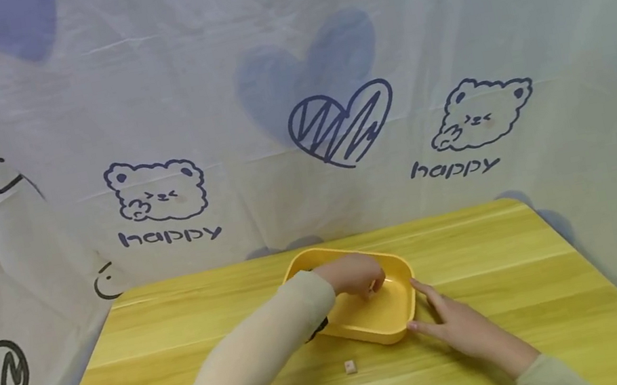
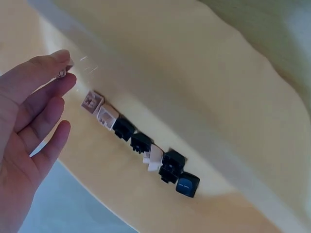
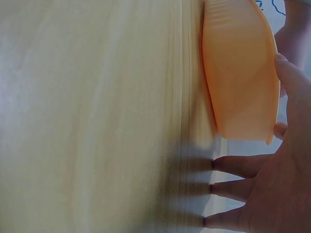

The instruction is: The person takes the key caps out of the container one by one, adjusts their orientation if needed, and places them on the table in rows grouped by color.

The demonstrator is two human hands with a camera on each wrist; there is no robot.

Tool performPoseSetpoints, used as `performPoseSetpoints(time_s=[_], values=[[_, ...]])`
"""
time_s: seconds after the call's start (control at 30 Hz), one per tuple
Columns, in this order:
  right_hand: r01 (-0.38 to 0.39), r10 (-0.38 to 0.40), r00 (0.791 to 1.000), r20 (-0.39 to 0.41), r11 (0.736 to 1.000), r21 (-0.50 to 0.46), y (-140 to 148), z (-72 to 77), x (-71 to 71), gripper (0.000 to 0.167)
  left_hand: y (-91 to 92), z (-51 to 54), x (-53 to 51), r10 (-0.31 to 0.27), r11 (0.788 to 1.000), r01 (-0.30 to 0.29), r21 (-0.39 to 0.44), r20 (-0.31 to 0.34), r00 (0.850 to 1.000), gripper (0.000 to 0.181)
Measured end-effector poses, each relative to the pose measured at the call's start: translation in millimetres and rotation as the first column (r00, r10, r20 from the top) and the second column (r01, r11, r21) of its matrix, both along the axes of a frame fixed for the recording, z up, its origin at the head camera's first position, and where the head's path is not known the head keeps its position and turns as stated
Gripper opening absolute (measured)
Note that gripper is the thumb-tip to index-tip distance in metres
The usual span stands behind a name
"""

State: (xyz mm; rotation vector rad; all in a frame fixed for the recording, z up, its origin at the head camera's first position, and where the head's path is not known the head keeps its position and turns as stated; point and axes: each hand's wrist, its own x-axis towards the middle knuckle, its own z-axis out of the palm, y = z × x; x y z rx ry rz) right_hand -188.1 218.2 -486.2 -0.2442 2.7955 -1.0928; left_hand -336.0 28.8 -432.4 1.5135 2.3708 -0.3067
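Inside the yellow tray (image 1: pixel 388 310), my left hand (image 1: pixel 356 273) pinches a small pale keycap (image 2: pixel 67 69) between thumb and forefinger, above the tray floor. Beside it in the left wrist view lies a slanting row of several keycaps: a pinkish one (image 2: pixel 92 101) at the near end, a white one (image 2: pixel 107 116), black ones (image 2: pixel 172 165) and a dark one (image 2: pixel 187 184) at the far end. My right hand (image 1: pixel 462 327) touches the tray's right end with thumb and forefinger spread. Its other fingertips (image 3: pixel 233 166) rest on the table. The left forearm hides the tray's left part.
A single pale keycap (image 1: pixel 349 367) sits on the wooden table (image 1: pixel 548 288) in front of the tray. Behind the table hangs a white cloth (image 1: pixel 261 207) printed with hearts and bears.
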Motion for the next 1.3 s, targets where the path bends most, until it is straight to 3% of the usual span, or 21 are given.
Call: performPoseSetpoints(time_s=[0.23, 0.4, 0.73, 0.87, 1.03, 1.17, 1.3], values=[[-0.005, 0.005, 1.0, 0.007, 1.0, -0.005, -1, 0.4, -1.9, 0.085, -22.3, 14.8, 2.5, -0.01, 0.994, 0.006, 0.111, 0.035, 0.999, 0.009], [-0.004, 0.004, 1.0, 0.014, 1.0, 0.001, -1, -0.3, -2.2, 0.086, -38.4, 22.2, 8.0, 0.033, 0.984, -0.039, 0.172, 0.037, 0.999, 0.008], [0.007, -0.008, 1.0, 0.03, 1.0, 0.007, 1, 0.0, -1.9, 0.086, -66.7, 32.7, 27.9, 0.104, 0.937, -0.104, 0.333, 0.02, 0.994, 0.003], [0.002, -0.002, 1.0, 0.024, 1.0, 0.007, 0, 0.5, -1.7, 0.086, -76.7, 33.4, 37.5, 0.162, 0.903, -0.175, 0.392, 0.068, 0.984, 0.005], [-0.002, 0.002, 1.0, 0.016, 1.0, 0.012, -1, 1.3, -0.2, 0.086, -89.9, 33.6, 54.2, 0.223, 0.841, -0.267, 0.47, 0.149, 0.963, 0.011], [-0.001, 0.001, 1.0, 0.014, 1.0, 0.009, -1, 2.9, 0.2, 0.086, -100.3, 31.5, 67.7, 0.263, 0.777, -0.335, 0.534, 0.207, 0.942, 0.011], [-0.007, 0.006, 1.0, 0.022, 1.0, 0.005, -2, 4.5, 0.4, 0.086, -109.4, 26.8, 81.6, 0.312, 0.695, -0.402, 0.596, 0.254, 0.916, 0.011]])
